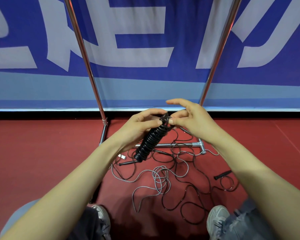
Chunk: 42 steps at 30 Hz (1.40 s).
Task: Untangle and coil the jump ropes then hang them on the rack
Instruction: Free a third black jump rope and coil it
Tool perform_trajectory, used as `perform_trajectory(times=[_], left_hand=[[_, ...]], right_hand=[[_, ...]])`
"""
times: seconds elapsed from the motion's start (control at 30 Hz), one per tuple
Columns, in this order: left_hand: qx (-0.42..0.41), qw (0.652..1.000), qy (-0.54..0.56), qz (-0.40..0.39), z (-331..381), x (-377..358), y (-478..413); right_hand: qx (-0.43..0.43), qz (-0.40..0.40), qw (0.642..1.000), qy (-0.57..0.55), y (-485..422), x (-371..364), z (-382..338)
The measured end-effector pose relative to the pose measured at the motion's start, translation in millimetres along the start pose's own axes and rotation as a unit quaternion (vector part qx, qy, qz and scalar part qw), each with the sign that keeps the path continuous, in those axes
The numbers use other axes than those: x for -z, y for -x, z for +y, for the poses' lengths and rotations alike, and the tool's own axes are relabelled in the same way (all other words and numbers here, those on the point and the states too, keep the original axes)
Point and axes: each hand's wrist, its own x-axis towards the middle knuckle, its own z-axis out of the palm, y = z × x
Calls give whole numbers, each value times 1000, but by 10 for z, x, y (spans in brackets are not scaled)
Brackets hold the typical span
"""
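Note:
A black jump rope is wound tightly round its handles into a thick bundle, tilted from upper right to lower left. My left hand grips the bundle's upper part. My right hand pinches the rope's end at the top of the bundle, index finger stretched out. Below on the red floor lie a loose grey rope and a loose dark rope, crossing each other in a tangle. The metal rack stands behind, its two posts rising past the top of the view.
The rack's base bar lies on the floor under my hands. A black handle lies at right, another black handle and a white handle at left. A blue and white banner stands behind. My shoes are near the tangle.

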Motion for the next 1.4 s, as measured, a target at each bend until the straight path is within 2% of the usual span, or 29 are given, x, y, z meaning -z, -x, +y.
perform_trajectory(times=[0.2, 0.4, 0.63, 0.77, 0.93, 1.0, 1.1, 1.23, 1.33, 1.4], left_hand=[[-20, 999, -43, -3, -14, -47, 37], [18, 1000, -1, 23, -79, 24, 26], [47, 998, 43, 18, -46, -57, 0], [57, 993, 103, 11, 1, -60, -6], [57, 994, 87, 33, 25, -24, -15], [29, 995, 78, 48, 26, -37, -12], [-27, 998, 41, 51, 41, -47, 19], [-35, 999, -15, 33, 54, 9, 47], [-51, 995, -61, 55, 20, 12, 52], [-50, 995, -55, 68, -15, -17, 54]], right_hand=[[-9, 4, 1000, 6, 25, -31, 5], [-17, -37, 999, -15, 41, -74, -39], [19, 18, 999, 28, 46, -88, 1], [46, 45, 998, 25, 56, -120, 4], [83, 66, 994, 17, 75, -189, 2], [103, 64, 993, 4, 81, -170, -4], [115, 47, 992, -19, 93, -129, -5], [94, 19, 995, -39, 93, -154, 9], [91, 5, 995, -34, 65, -141, 14], [98, -16, 995, -29, 61, -123, 16]])
